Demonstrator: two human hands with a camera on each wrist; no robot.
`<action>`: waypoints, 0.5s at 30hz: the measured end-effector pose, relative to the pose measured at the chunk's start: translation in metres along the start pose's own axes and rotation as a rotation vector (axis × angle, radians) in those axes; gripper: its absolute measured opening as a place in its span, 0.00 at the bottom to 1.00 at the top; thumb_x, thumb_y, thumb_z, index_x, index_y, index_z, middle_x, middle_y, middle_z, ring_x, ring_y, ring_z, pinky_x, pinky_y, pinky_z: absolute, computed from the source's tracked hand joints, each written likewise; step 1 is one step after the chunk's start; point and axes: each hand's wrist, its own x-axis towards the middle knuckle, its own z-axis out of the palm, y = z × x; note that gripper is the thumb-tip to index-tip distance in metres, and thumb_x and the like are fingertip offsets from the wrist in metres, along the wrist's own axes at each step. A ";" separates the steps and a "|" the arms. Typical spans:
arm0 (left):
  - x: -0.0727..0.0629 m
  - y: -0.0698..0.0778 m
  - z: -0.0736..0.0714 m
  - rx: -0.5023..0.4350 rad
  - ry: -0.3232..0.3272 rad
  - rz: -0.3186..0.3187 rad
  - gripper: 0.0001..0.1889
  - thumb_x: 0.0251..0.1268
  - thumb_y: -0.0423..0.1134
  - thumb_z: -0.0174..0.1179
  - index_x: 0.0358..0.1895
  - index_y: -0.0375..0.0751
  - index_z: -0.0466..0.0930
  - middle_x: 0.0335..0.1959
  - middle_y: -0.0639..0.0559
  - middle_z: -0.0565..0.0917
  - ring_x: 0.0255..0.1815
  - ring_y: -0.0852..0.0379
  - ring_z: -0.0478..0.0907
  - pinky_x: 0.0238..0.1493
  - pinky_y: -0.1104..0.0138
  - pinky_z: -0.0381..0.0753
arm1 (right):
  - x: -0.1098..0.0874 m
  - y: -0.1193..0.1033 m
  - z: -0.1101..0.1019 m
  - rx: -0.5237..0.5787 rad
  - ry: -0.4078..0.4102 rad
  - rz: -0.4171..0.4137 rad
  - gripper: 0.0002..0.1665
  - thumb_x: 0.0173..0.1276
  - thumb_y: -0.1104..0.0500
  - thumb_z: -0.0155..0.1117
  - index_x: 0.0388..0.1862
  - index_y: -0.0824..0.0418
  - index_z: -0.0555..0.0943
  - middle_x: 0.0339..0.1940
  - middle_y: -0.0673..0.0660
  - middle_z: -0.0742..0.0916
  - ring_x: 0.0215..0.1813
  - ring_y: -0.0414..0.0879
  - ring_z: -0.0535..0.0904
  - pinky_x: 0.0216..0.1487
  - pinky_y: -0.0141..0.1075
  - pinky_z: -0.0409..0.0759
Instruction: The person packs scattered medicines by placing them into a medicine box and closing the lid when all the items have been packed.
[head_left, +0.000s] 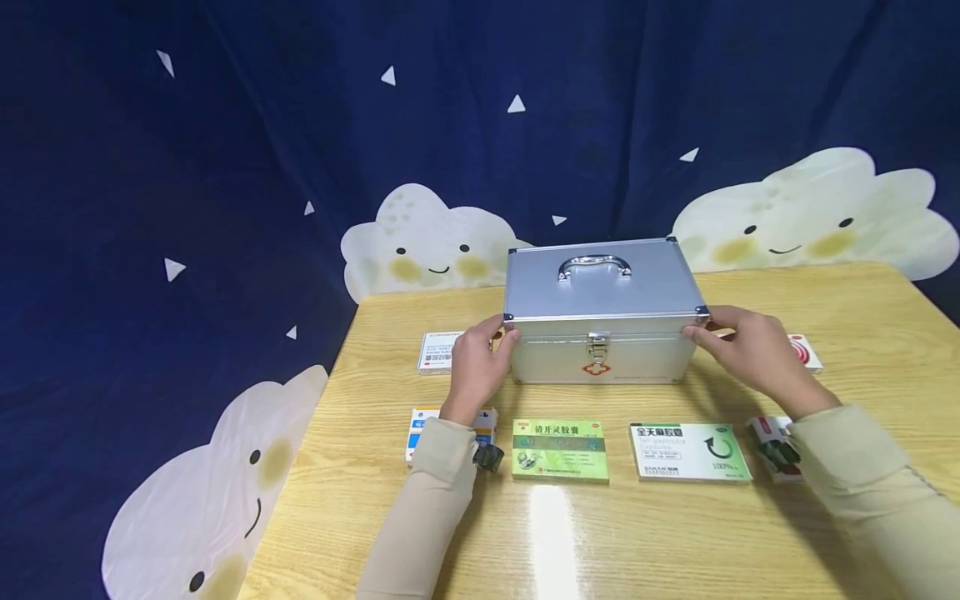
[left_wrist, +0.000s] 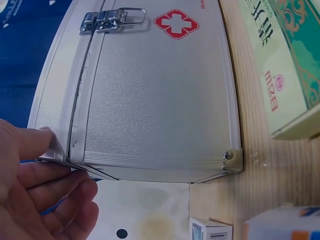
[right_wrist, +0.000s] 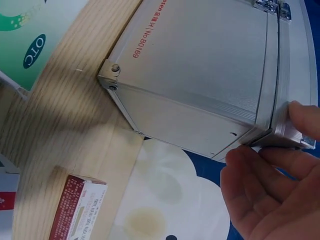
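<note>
The head view is showing the silver case [head_left: 532, 358] standing on the table [head_left: 322, 542] between two hands, with its lid [head_left: 540, 287] down. The left hand [head_left: 480, 358] is gripping one front corner of the lid, its thumb pressing the lid's front rim while its fingers are curling against the side near the seam; the right hand [head_left: 753, 350] is pinching the opposite front corner in much the same way. Midway between the fingers, the latch [head_left: 597, 346] is sitting on the front above a red cross [head_left: 597, 369]; whether it is fastened I cannot tell. The carrying handle [head_left: 595, 261] is lying beyond the fingers, on top. For steady handling, both hands should probably be pressing evenly, so that the lid is not twisting at one corner, and the fingertips should be staying clear of the seam, which could nip them. A green carton [head_left: 560, 457] and a white-and-green carton [head_left: 686, 457] are lying nearer the wearer than the fingers, just in front of the case, so the forearms should be keeping high enough not to sweep them. A blue-and-white box [head_left: 420, 429] is lying partly under the left wrist, behind its fingers, and deserves the same care.
</note>
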 end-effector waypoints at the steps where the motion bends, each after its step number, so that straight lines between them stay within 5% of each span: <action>1: 0.000 0.000 0.000 0.002 0.003 -0.002 0.08 0.69 0.43 0.61 0.38 0.44 0.86 0.44 0.46 0.90 0.45 0.45 0.86 0.45 0.55 0.84 | 0.000 0.000 -0.001 0.001 -0.002 0.000 0.22 0.72 0.48 0.62 0.48 0.67 0.84 0.49 0.74 0.86 0.39 0.65 0.87 0.34 0.51 0.85; 9: 0.001 0.001 0.001 0.024 0.007 -0.018 0.08 0.70 0.45 0.60 0.36 0.46 0.85 0.37 0.48 0.89 0.39 0.49 0.84 0.39 0.59 0.81 | -0.001 -0.002 -0.005 -0.005 -0.020 -0.014 0.20 0.72 0.49 0.62 0.47 0.66 0.85 0.48 0.72 0.87 0.38 0.65 0.88 0.30 0.44 0.84; 15: 0.002 0.002 -0.002 0.035 0.019 0.001 0.08 0.70 0.44 0.59 0.34 0.47 0.85 0.32 0.50 0.88 0.27 0.56 0.76 0.31 0.67 0.74 | 0.001 -0.004 -0.011 0.003 -0.064 0.004 0.22 0.73 0.46 0.61 0.48 0.64 0.84 0.50 0.73 0.86 0.32 0.55 0.88 0.24 0.35 0.78</action>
